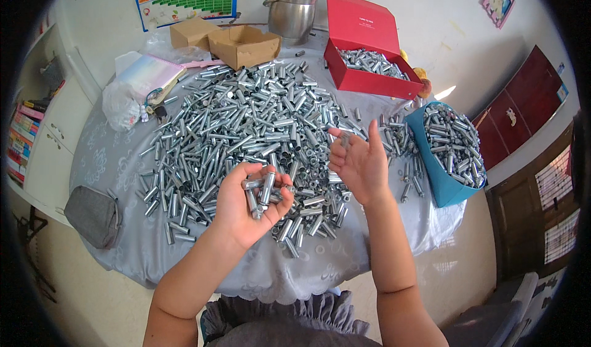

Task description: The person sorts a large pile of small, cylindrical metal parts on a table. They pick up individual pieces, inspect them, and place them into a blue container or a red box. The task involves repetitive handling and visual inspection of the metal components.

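My left hand (240, 208), palm up with curled fingers, holds several metal expansion anchors (267, 188). Some have bolt ends and nuts showing. To its right, my right hand (362, 169) is raised above the pile's right side, thumb apart and fingers bent. A small grey metal piece (345, 139) rests among those fingers; it is blurred, so its kind is unclear. Beneath and beyond both hands spreads a large heap of loose metal sleeves (240, 111) and bolts. Washers and nuts (318, 162) lie between the hands.
A blue fabric bin (427, 162) full of anchors stands at the right, with loose anchors (399, 137) beside it. Behind are an open red box (369, 81) of metal parts, cardboard boxes (247, 47) and a steel pot (293, 19). At left lie a notebook (150, 77) and grey pouch (92, 215).
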Motion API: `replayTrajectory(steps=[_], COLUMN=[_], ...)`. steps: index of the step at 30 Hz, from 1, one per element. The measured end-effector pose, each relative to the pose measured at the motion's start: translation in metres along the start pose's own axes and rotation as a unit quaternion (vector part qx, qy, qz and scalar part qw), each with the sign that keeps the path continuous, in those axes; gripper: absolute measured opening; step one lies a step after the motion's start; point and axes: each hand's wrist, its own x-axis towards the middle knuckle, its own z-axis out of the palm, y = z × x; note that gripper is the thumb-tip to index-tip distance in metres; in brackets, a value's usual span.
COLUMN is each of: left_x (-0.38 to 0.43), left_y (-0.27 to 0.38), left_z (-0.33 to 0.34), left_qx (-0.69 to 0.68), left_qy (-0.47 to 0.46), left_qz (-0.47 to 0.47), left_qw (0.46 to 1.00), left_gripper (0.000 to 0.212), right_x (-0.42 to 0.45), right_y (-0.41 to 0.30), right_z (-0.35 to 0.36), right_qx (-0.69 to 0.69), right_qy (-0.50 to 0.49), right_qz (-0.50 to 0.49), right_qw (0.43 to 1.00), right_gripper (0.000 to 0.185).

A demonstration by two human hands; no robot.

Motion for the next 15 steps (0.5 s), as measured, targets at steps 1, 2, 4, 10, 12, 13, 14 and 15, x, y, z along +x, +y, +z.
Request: replayTrajectory(steps=[1,2,4,10,12,13,14,15], left_x=[0.0,0.001,0.001,0.0,0.002,0.001,0.001,0.001], left_y=[0.0,0.0,-0.001,-0.001,-0.003,-0.002,-0.001,-0.001], left_z=[0.0,-0.001,-0.001,0.0,0.003,0.001,-0.001,-0.001], left_qx=[0.003,0.006,0.014,0.0,0.009,0.01,0.005,0.001], left_qy=[-0.003,-0.006,-0.01,-0.002,-0.002,0.002,0.004,0.002], left_qz=[-0.001,-0.002,-0.001,-0.002,-0.001,0.005,0.007,0.005], left_qw=[1.0,1.0,1.0,1.0,1.0,1.0,1.0,1.0], left_gripper=[0.018,0.018,0.018,0.016,0.017,0.017,0.017,0.017], right_x=[0.003,0.009,0.014,0.024,0.025,0.018,0.013,0.01], right_y=[0.001,0.003,0.001,-0.002,-0.004,0.0,0.002,0.001], right_z=[-0.007,-0.021,-0.037,-0.052,-0.058,-0.041,-0.03,-0.024], right_qx=[-0.031,-0.062,-0.018,0.041,0.053,0.026,-0.001,0.009], right_qy=[-0.04,-0.08,-0.175,-0.246,-0.252,-0.181,-0.108,-0.098], right_qz=[-0.006,-0.012,0.023,0.082,0.065,0.039,0.012,0.023], right_qw=[0.999,0.995,0.984,0.965,0.964,0.982,0.994,0.995], right_gripper=[0.05,0.054,0.054,0.047,0.047,0.046,0.044,0.044])
